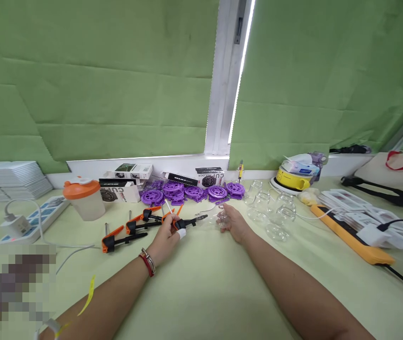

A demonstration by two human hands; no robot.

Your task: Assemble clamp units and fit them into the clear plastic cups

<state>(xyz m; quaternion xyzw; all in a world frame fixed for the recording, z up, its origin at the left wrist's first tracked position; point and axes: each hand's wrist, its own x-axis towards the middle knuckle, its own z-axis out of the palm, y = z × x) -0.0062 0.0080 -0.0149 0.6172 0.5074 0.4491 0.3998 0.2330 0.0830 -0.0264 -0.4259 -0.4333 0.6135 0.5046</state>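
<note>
My left hand (167,240), with a white wrap on one fingertip, is closed round a black and orange clamp-like part (179,224). Its narrow black end points right, toward a clear plastic piece (212,221). That piece is in my right hand (235,224), whose fingers curl round it; whether the black end enters it I cannot tell. Left of my left hand lie several similar black and orange clamp-like parts (125,238) with metal rods. Beyond both hands sit several purple wheel-patterned discs (217,192). More clear plastic pieces (277,231) stand to the right.
Cup holder boxes (125,193) lie along the wall. An orange-lidded shaker cup (87,203) and a white power strip (45,219) are at left. At right are an orange power strip (355,236), white packets (381,219), a yellow container (291,179) and a bag (392,172).
</note>
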